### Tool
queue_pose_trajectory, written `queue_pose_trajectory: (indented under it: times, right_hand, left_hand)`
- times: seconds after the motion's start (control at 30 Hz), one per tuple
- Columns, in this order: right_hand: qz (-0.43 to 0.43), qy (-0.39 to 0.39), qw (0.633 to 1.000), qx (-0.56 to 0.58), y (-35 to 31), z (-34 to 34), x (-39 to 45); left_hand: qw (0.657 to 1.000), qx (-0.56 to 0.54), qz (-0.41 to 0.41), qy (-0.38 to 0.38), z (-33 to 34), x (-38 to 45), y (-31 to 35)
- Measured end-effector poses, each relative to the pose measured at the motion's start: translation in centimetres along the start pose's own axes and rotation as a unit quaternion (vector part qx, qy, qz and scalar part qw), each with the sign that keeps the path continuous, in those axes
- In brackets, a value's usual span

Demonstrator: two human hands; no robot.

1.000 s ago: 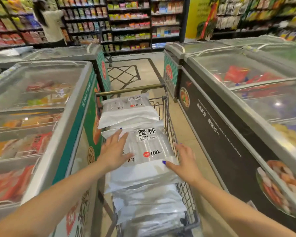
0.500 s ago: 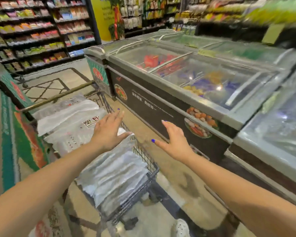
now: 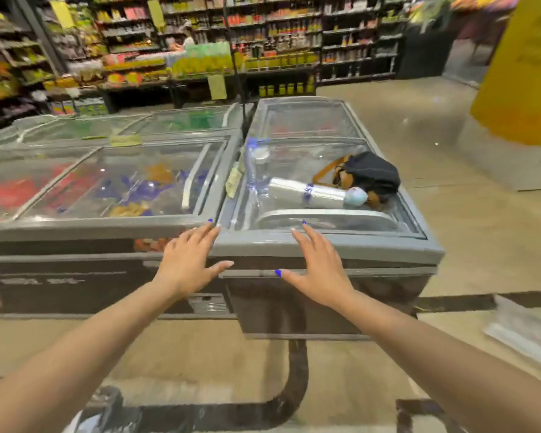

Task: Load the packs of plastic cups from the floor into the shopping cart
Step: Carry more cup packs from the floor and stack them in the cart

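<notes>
My left hand point(image 3: 189, 262) and right hand point(image 3: 320, 267): both spread flat, holding nothing, raised before freezer point(image 3: 325, 245). Cup pack point(image 3: 525, 335), I judge, blurred on floor far right. Cart out of view. Next: turn right, crouch, grip pack both sides.

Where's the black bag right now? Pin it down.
In the head view, the black bag sits on the glass lid of the right-hand freezer, at its far right, beside a lying white roll and beyond the right hand.

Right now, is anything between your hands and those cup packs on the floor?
Nothing visible blocks them. Both hands, left and right, hover open before the freezer; a blurry pack lies on bare floor to the right.
</notes>
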State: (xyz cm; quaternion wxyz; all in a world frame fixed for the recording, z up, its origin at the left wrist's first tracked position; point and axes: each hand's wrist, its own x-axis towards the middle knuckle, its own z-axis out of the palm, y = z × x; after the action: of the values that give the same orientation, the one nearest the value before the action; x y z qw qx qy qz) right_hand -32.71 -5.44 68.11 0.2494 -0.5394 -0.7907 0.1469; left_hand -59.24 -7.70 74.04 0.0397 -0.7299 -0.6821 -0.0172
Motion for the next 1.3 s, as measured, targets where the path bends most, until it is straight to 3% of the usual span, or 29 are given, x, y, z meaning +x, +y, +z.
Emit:
queue_pose_trajectory:
  times: [0.3,0.57,0.9,1.13,1.3]
  right_hand:
    - [0.201,0.085,0.975,-0.048,22.4,-15.1,-8.9]
    - [0.363,0.166,0.916,-0.050,36.6,-25.3,-19.6]
    - [0.468,0.240,0.847,-0.085,47.3,-33.7,-25.8]
    - [0.501,0.269,0.818,-0.091,56.9,-37.3,-24.0]
    - [0.515,0.270,0.809,-0.085,64.2,-40.7,-21.1]
  left_hand:
    - [0.976,-0.014,0.218,-0.005,2.3,12.0,30.4]
    - [0.926,-0.036,0.375,0.008,2.7,16.1,53.0]
    - [0.868,-0.078,0.490,-0.018,4.8,21.2,72.0]
    - [0.844,-0.068,0.532,-0.004,5.4,29.3,82.6]
    - [0.837,-0.072,0.540,-0.038,6.8,35.8,90.1]
